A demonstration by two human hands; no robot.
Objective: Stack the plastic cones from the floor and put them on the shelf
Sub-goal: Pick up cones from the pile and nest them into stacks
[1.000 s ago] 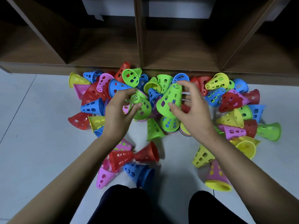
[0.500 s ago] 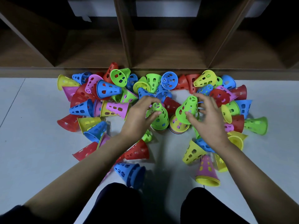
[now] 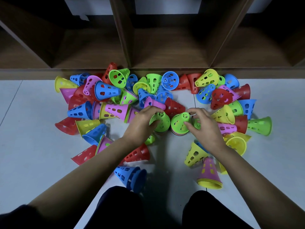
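Observation:
Several perforated plastic cones in red, blue, green, yellow and pink lie scattered on the pale floor below a dark wooden shelf [image 3: 165, 52]. My left hand [image 3: 142, 123] grips a green cone [image 3: 162, 121] at the centre of the pile. My right hand [image 3: 204, 126] holds another green cone [image 3: 179, 123], which sits on top of a short stack [image 3: 179, 133] with multicoloured rims showing at its base. The two green cones stand side by side, almost touching.
The shelf's open compartments run along the top, split by upright dividers [image 3: 122, 33]. Nested blue cones [image 3: 130, 176] and a pink-on-yellow pair [image 3: 209, 172] lie near my knees [image 3: 118, 207]. Bare floor [image 3: 28, 146] spreads left and right of the pile.
Both hands moved down and toward me with their green cones. The right-hand cone came down onto the short stack, and the left-hand cone now sits right beside it.

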